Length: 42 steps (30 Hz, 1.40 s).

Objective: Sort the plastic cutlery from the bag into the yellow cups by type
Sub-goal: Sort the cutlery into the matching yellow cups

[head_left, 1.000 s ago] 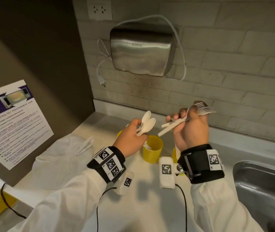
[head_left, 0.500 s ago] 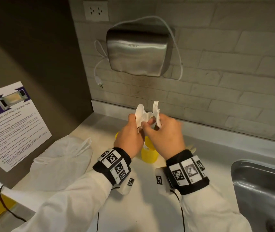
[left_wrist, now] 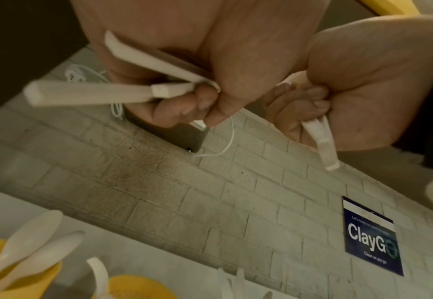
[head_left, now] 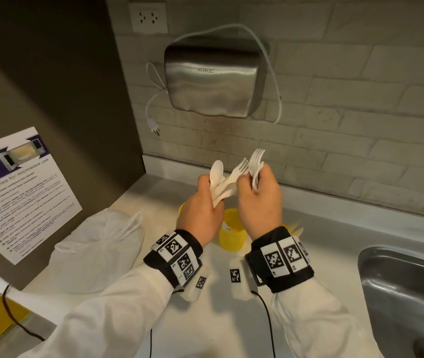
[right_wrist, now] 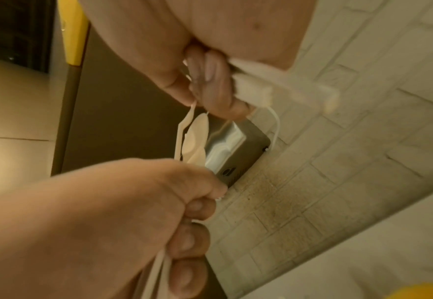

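My left hand (head_left: 200, 202) grips a fanned bundle of white plastic cutlery: spoons (head_left: 216, 171) and one fork (head_left: 240, 167) whose tines lean toward my right hand. My right hand (head_left: 257, 197) is right beside it and grips two or three white forks (head_left: 256, 164) upright. The left wrist view shows handles (left_wrist: 94, 95) sticking out of my left fist. Both hands hover over the yellow cups; the middle cup (head_left: 231, 237) shows between my wrists. The left cup (left_wrist: 18, 283) holds spoons (left_wrist: 23, 242). My right wrist mostly hides the right cup (head_left: 292, 228).
The crumpled white plastic bag (head_left: 97, 249) lies on the counter (head_left: 218, 319) to the left. A steel sink (head_left: 407, 293) sits at the right. A hand dryer (head_left: 213, 78) hangs on the brick wall, and a microwave poster (head_left: 12, 192) is at the left.
A second ago my hands were apart; the right hand then came in to the left hand's bundle. It now holds its forks upright beside that bundle.
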Tool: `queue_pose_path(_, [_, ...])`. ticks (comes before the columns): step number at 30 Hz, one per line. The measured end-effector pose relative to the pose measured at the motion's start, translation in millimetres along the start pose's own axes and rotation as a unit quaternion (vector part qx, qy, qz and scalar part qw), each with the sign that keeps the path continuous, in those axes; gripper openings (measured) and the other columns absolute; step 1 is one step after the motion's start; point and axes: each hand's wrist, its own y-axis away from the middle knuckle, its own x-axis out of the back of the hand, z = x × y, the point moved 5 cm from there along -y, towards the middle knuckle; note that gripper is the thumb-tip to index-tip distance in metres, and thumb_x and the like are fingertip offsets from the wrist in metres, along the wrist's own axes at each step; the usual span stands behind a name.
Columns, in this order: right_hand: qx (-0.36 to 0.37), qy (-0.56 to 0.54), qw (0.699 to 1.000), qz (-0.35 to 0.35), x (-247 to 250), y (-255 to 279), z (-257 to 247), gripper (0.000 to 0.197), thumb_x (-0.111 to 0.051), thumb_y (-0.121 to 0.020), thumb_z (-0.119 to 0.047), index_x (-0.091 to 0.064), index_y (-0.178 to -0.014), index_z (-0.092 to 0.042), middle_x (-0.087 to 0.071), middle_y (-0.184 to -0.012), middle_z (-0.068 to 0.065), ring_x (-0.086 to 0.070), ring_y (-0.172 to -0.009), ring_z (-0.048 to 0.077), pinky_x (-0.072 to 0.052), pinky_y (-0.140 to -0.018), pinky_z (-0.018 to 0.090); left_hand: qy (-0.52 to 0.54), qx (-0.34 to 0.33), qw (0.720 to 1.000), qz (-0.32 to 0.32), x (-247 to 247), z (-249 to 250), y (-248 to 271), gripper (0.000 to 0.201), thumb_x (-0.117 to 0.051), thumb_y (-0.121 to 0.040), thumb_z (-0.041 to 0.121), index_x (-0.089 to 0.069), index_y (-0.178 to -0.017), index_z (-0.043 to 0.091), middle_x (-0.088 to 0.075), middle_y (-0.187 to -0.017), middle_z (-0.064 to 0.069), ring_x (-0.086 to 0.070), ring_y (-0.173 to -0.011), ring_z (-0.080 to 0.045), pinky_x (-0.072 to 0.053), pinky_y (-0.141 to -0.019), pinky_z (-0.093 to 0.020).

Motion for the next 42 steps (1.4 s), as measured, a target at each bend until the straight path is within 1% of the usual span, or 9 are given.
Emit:
queue_pose_path(8, [-0.077, -0.098, 0.992, 0.015, 6, -13, 18, 0.012, -0.053, -0.101, -0.036, -0.06, -0.094, -0.029, -0.062, -0.075, -0.005, -0.056, -0.063, 0.012, -0.051, -0.066, 0.037, -0.001, -0.023, 1.0, -0.011, -12, -9, -3, 0.021, -0.062, -0.093, 0.038, -0.044, -0.106, 0.035, -0.067, -0.086, 0.003, -0.064, -0.082, -0.029, -0.057, -0.07, -0.048])
queue_pose_path(11, [-0.162, -0.262, 0.949, 0.075, 20, -22, 27, 0.019, -0.045, -0.108, -0.029, -0.053, -0.102, -0.013, -0.06, -0.066, 0.002, -0.058, -0.052, 0.016, -0.051, -0.055, 0.037, 0.014, -0.005, 1.0, -0.023, -12, -15, -4, 0.025, -0.068, -0.09, 0.052, -0.057, -0.099, 0.032, -0.068, -0.084, 0.007, -0.065, -0.084, -0.022, -0.056, -0.074, -0.04])
queue_pose_path(15, [-0.211, -0.435, 0.872, 0.074, 35, -29, 30, 0.018, -0.044, -0.109, -0.022, -0.049, -0.115, -0.005, -0.073, -0.084, 0.018, -0.075, -0.086, 0.039, -0.062, -0.075, 0.053, 0.117, 0.051, 0.99, -0.067, -11, -17, -5, 0.031, -0.081, -0.084, 0.049, -0.066, -0.089, 0.022, -0.07, -0.07, 0.002, -0.061, -0.056, -0.012, -0.049, -0.055, -0.029])
queue_pose_path(18, [-0.214, -0.489, 0.842, 0.073, 40, -32, 34, 0.017, -0.043, -0.11, -0.023, -0.048, -0.11, -0.007, -0.069, -0.074, 0.017, -0.075, -0.079, 0.04, -0.061, -0.075, 0.055, 0.235, 0.114, 0.957, -0.123, -14, -19, -2, 0.036, -0.086, -0.081, 0.04, -0.066, -0.089, 0.011, -0.065, -0.061, -0.006, -0.055, -0.048, -0.019, -0.048, -0.047, -0.029])
queue_pose_path(22, [-0.216, -0.45, 0.865, 0.056, 41, -31, 40, 0.029, -0.047, -0.107, -0.03, -0.049, -0.084, -0.013, -0.043, -0.059, 0.006, -0.044, -0.044, 0.019, -0.05, -0.048, 0.032, 0.235, 0.108, 0.953, -0.156, -17, -15, -2, 0.039, -0.082, -0.085, 0.043, -0.064, -0.09, 0.009, -0.058, -0.055, -0.005, -0.05, -0.043, -0.019, -0.045, -0.045, -0.027])
queue_pose_path(26, [-0.214, -0.292, 0.931, -0.052, 32, -20, 36, 0.036, -0.055, -0.102, -0.047, -0.058, -0.093, -0.012, -0.034, -0.053, -0.002, -0.027, -0.04, 0.013, -0.022, -0.035, 0.021, 0.229, 0.094, 0.951, -0.188, -20, -7, 1, 0.047, -0.074, -0.091, 0.044, -0.059, -0.095, 0.0, -0.056, -0.053, -0.006, -0.053, -0.04, -0.018, -0.048, -0.045, -0.028])
queue_pose_path(31, [-0.134, -0.086, 0.973, -0.165, 13, -8, 39, 0.03, -0.073, -0.09, -0.049, -0.072, -0.076, -0.022, -0.047, -0.05, -0.001, -0.039, -0.046, 0.018, -0.033, -0.045, 0.027, 0.23, 0.071, 0.945, -0.219, -17, 2, 2, 0.044, -0.072, -0.09, 0.046, -0.055, -0.107, 0.008, -0.057, -0.054, 0.0, -0.052, -0.041, -0.018, -0.042, -0.042, -0.026])
queue_pose_path(38, [-0.165, -0.141, 0.946, -0.239, 9, -4, 41, 0.017, -0.07, -0.096, -0.021, -0.068, -0.081, -0.015, -0.035, -0.054, 0.006, -0.028, -0.041, 0.016, -0.025, -0.038, 0.022, 0.2, 0.024, 0.961, -0.192, -9, 6, 7, 0.055, -0.046, -0.091, 0.072, -0.055, -0.114, 0.023, -0.056, -0.062, 0.001, -0.052, -0.038, -0.021, -0.042, -0.038, -0.028])
queue_pose_path(42, [-0.097, -0.149, 0.965, -0.191, 12, -6, 31, 0.004, -0.073, -0.093, -0.01, -0.069, -0.095, -0.009, -0.057, -0.062, 0.002, -0.045, -0.042, 0.012, -0.036, -0.041, 0.022, 0.231, 0.043, 0.949, -0.211, -10, 2, 6, 0.049, -0.035, -0.1, 0.068, -0.062, -0.119, 0.032, -0.052, -0.061, -0.005, -0.051, -0.039, -0.023, -0.045, -0.041, -0.028])
